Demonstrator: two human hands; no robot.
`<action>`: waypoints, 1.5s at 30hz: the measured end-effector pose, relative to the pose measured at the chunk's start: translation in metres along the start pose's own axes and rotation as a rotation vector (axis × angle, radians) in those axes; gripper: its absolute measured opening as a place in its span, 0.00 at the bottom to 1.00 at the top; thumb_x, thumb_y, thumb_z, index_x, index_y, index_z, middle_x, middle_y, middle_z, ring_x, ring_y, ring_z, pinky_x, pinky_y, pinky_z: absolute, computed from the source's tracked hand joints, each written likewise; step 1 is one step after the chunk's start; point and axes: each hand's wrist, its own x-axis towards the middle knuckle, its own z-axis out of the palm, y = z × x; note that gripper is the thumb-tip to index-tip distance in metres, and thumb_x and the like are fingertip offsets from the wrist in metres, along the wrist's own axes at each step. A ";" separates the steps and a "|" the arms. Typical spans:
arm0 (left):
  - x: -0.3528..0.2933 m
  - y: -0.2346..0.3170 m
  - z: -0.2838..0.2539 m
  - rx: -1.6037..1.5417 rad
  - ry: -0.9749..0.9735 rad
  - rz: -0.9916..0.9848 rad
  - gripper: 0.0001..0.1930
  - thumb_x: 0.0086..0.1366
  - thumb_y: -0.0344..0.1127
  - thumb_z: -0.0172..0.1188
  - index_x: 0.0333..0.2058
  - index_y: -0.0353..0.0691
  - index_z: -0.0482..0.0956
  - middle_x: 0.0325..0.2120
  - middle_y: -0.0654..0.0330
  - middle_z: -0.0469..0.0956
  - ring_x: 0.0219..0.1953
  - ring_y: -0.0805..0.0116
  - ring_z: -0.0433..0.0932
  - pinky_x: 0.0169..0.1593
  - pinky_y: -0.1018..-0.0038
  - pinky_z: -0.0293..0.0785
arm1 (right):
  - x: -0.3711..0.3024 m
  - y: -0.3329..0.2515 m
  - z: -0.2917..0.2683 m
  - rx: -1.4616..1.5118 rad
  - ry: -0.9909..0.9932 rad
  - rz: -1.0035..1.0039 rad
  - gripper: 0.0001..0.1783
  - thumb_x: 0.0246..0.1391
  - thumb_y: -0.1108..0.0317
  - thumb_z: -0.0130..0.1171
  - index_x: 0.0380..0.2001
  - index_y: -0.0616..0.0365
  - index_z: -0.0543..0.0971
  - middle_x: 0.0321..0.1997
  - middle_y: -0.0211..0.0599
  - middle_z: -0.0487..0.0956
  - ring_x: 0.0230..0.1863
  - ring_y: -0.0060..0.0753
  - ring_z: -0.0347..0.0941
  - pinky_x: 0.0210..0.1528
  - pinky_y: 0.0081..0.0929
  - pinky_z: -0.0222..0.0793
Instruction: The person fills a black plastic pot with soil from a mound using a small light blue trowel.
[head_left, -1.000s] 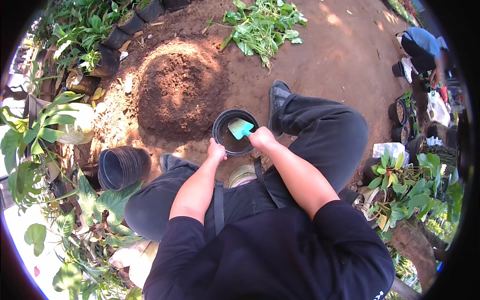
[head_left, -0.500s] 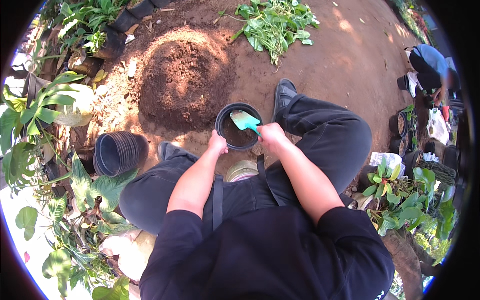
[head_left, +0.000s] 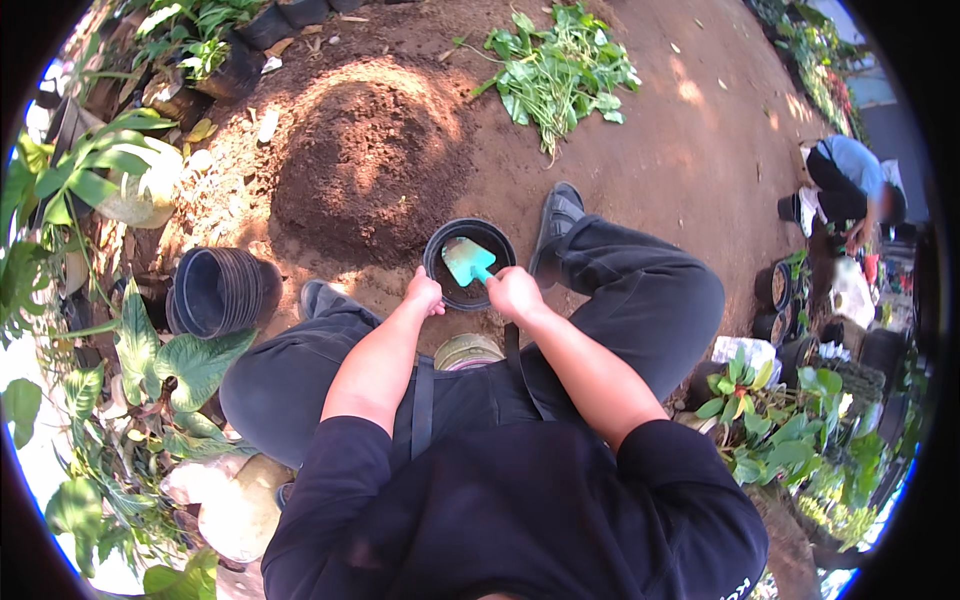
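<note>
Between my legs a round black plastic pot [head_left: 429, 249] stands on the ground, with dark soil in its bottom. My left hand [head_left: 425, 292] grips the pot's near left rim. My right hand [head_left: 515, 293] is closed round the handle of a turquoise hand trowel [head_left: 467, 262] at the pot's near right side. The trowel's blade is over the pot's opening, with a brownish smear near its tip. Just beyond the pot rises a large mound of loose brown soil [head_left: 365, 165].
A nested stack of black pots [head_left: 222, 292] lies tipped to the left. Cut green leafy stems [head_left: 565, 80] lie beyond the mound on the right. Potted plants [head_left: 790, 415] line both sides. Another person [head_left: 850, 180] bends over at the far right.
The trowel has turned, its blade now more level and nearer the pot's middle. My left hand keeps its hold on the rim. The whole view has shifted slightly.
</note>
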 end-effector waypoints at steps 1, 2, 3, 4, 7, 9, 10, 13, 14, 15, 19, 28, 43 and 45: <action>0.000 0.002 0.000 0.009 0.013 -0.004 0.30 0.60 0.26 0.32 0.60 0.50 0.37 0.19 0.51 0.74 0.11 0.67 0.72 0.10 0.75 0.64 | -0.005 0.000 0.001 0.015 0.001 0.001 0.18 0.47 0.60 0.51 0.33 0.66 0.77 0.38 0.55 0.75 0.44 0.48 0.71 0.46 0.37 0.66; -0.001 0.004 -0.002 0.018 0.025 -0.008 0.30 0.60 0.26 0.32 0.60 0.50 0.37 0.19 0.51 0.74 0.11 0.67 0.72 0.10 0.75 0.64 | -0.003 0.000 0.006 0.054 -0.024 0.053 0.18 0.47 0.60 0.51 0.35 0.65 0.76 0.39 0.55 0.75 0.45 0.48 0.71 0.47 0.36 0.65; -0.001 0.008 0.001 0.033 0.026 -0.004 0.31 0.59 0.27 0.32 0.61 0.51 0.36 0.19 0.51 0.75 0.11 0.67 0.72 0.10 0.75 0.64 | 0.004 0.011 0.015 0.033 0.018 0.032 0.19 0.48 0.59 0.52 0.32 0.66 0.77 0.34 0.53 0.77 0.40 0.47 0.74 0.43 0.36 0.68; -0.002 0.009 -0.003 0.034 0.025 -0.021 0.32 0.59 0.27 0.33 0.61 0.52 0.35 0.19 0.51 0.75 0.10 0.67 0.72 0.10 0.75 0.64 | 0.009 0.009 0.012 0.032 -0.072 0.134 0.19 0.48 0.59 0.52 0.29 0.67 0.77 0.30 0.52 0.77 0.35 0.45 0.75 0.39 0.35 0.68; -0.012 0.005 -0.007 0.011 0.066 -0.018 0.29 0.59 0.29 0.36 0.60 0.50 0.43 0.20 0.54 0.75 0.12 0.68 0.73 0.12 0.75 0.66 | 0.004 -0.006 -0.002 0.299 -0.184 0.237 0.14 0.50 0.61 0.50 0.26 0.62 0.74 0.18 0.37 0.70 0.08 0.25 0.59 0.10 0.27 0.52; -0.014 0.013 -0.001 0.141 0.077 -0.031 0.26 0.61 0.30 0.35 0.59 0.46 0.46 0.29 0.51 0.76 0.15 0.67 0.75 0.16 0.74 0.69 | -0.003 -0.011 -0.010 0.494 -0.149 0.284 0.12 0.50 0.63 0.49 0.27 0.62 0.73 0.17 0.35 0.69 0.08 0.24 0.56 0.09 0.27 0.48; -0.023 0.021 0.002 0.176 0.134 -0.042 0.24 0.62 0.31 0.36 0.58 0.43 0.49 0.38 0.51 0.74 0.19 0.65 0.77 0.19 0.73 0.72 | 0.004 -0.004 -0.010 0.687 -0.155 0.354 0.10 0.51 0.64 0.48 0.28 0.61 0.71 0.16 0.33 0.68 0.07 0.22 0.53 0.09 0.26 0.45; -0.017 0.022 0.005 0.158 0.173 -0.077 0.24 0.62 0.31 0.38 0.57 0.43 0.50 0.41 0.51 0.72 0.21 0.64 0.77 0.20 0.73 0.73 | 0.017 0.007 0.000 0.602 -0.094 0.451 0.10 0.51 0.64 0.48 0.27 0.61 0.70 0.16 0.32 0.68 0.08 0.22 0.54 0.10 0.25 0.45; -0.005 0.018 0.008 0.093 0.146 -0.099 0.24 0.62 0.31 0.39 0.58 0.44 0.50 0.41 0.51 0.72 0.22 0.63 0.77 0.20 0.73 0.73 | 0.015 0.008 -0.004 0.676 -0.106 0.456 0.10 0.51 0.64 0.48 0.27 0.61 0.70 0.17 0.32 0.69 0.09 0.21 0.55 0.11 0.25 0.45; -0.001 0.018 0.008 0.113 0.150 -0.088 0.27 0.60 0.28 0.42 0.58 0.45 0.48 0.38 0.51 0.74 0.20 0.64 0.77 0.20 0.73 0.73 | 0.011 0.004 -0.006 0.664 -0.093 0.429 0.10 0.51 0.64 0.48 0.27 0.61 0.70 0.17 0.32 0.69 0.10 0.21 0.55 0.11 0.25 0.46; 0.008 0.010 0.006 0.147 0.145 -0.056 0.33 0.56 0.24 0.43 0.60 0.47 0.43 0.32 0.51 0.76 0.17 0.65 0.76 0.17 0.71 0.73 | -0.010 -0.015 -0.009 0.724 -0.117 0.379 0.09 0.51 0.65 0.47 0.27 0.60 0.69 0.17 0.32 0.69 0.11 0.21 0.55 0.12 0.24 0.46; -0.003 -0.002 0.003 0.190 0.099 0.057 0.22 0.60 0.29 0.36 0.55 0.42 0.50 0.20 0.54 0.76 0.12 0.69 0.73 0.12 0.75 0.63 | -0.006 -0.007 0.009 0.744 -0.185 0.313 0.09 0.52 0.65 0.48 0.26 0.60 0.69 0.17 0.33 0.68 0.09 0.22 0.55 0.10 0.25 0.45; -0.007 -0.007 0.023 -0.214 -0.210 -0.129 0.17 0.59 0.31 0.32 0.45 0.32 0.61 0.26 0.49 0.78 0.14 0.67 0.74 0.14 0.73 0.67 | 0.008 0.010 -0.006 0.592 -0.178 0.371 0.12 0.51 0.63 0.49 0.22 0.61 0.71 0.16 0.33 0.69 0.08 0.22 0.56 0.09 0.26 0.47; -0.005 -0.011 0.018 -0.086 -0.071 -0.025 0.15 0.61 0.32 0.35 0.45 0.34 0.57 0.24 0.51 0.78 0.10 0.69 0.71 0.11 0.74 0.62 | 0.008 0.011 -0.003 0.590 -0.148 0.294 0.13 0.51 0.64 0.48 0.21 0.61 0.71 0.14 0.33 0.68 0.08 0.23 0.57 0.09 0.27 0.47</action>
